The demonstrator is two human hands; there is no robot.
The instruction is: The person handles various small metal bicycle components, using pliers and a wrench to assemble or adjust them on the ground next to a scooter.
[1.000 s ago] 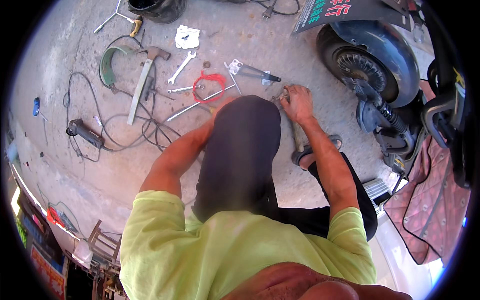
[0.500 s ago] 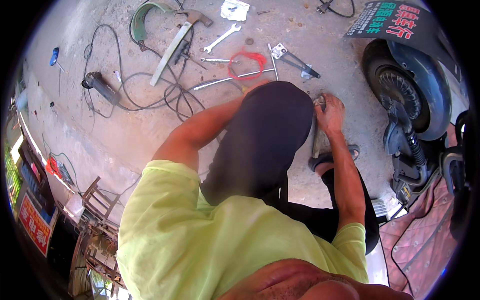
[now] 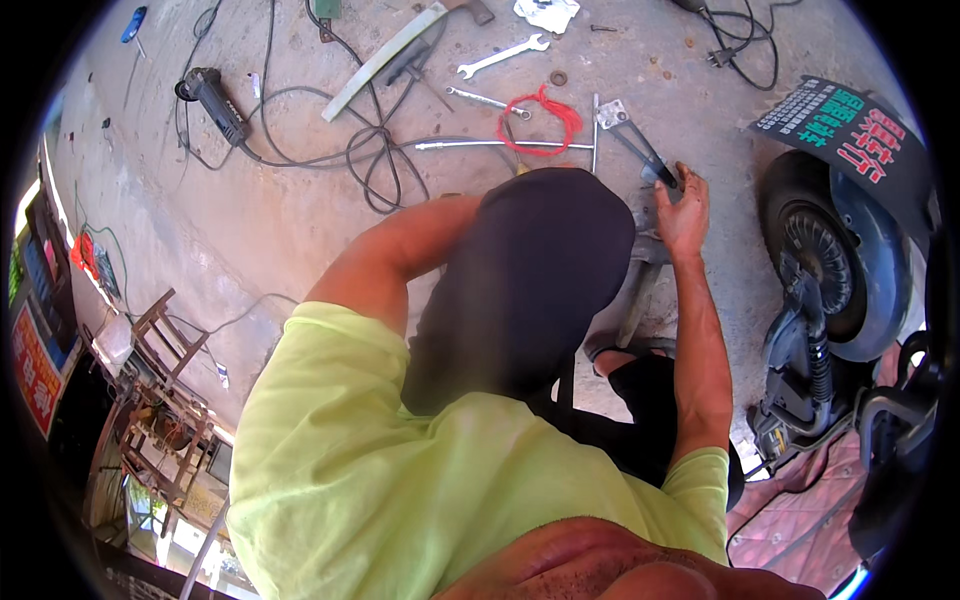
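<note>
My right hand [image 3: 684, 215] reaches forward on the right, thumb and fingers apart around the handle ends of a plier-like tool [image 3: 637, 145]. That tool has two long black handles and a flat silver head with holes. Whether the fingers touch it is hard to tell. Beside my right wrist, a hammer-like tool [image 3: 634, 312] with a worn handle stands partly hidden by my knee. My left forearm [image 3: 440, 228] passes behind the dark-clad knee [image 3: 560, 230], which hides my left hand. Just beyond the knee lie a red wire coil [image 3: 562, 122] and a long T-shaped rod [image 3: 480, 145].
Open-end wrench [image 3: 505, 57], smaller wrench [image 3: 488, 101], long-handled hammer [image 3: 385, 62] and angle grinder [image 3: 218, 110] with tangled cord lie on the concrete. A screwdriver [image 3: 133, 24] is far left. A scooter's wheel [image 3: 808, 228] stands at right, near a pink quilted cover [image 3: 790, 515].
My right hand has left the hammer-like tool and moved forward to the black handles, its fingers opening. The view has shifted, so floor items sit further right and higher.
</note>
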